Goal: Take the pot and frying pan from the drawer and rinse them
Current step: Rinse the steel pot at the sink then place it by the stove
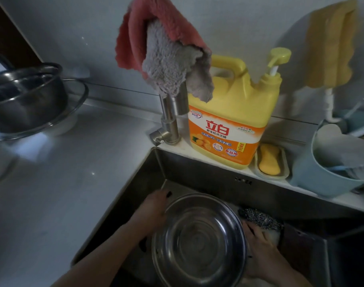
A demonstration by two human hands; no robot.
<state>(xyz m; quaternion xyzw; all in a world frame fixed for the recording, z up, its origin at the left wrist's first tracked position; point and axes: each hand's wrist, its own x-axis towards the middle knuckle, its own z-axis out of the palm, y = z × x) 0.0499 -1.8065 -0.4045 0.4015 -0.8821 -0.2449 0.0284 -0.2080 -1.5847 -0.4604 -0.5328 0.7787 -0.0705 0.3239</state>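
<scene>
- The pot (pixel 198 241) sits down in the sink (pixel 197 168), tilted toward the camera, and the left hand (pixel 154 208) grips its far-left rim with curled fingers.
- The right hand (pixel 259 245) is at the pot's right side, beside the steel scourer (pixel 259 218); its fingers look curled against the wall, though I cannot tell how firm the hold is.
- Risk: wet steel, so the pot could slip and bang the basin.
- The cloth (pixel 166 54) is draped over the tap (pixel 170 117), so it could deflect the water and splash the counter.
- A second pot (pixel 25 96) waits on the counter (pixel 63 183), left; no frying pan is visible.
</scene>
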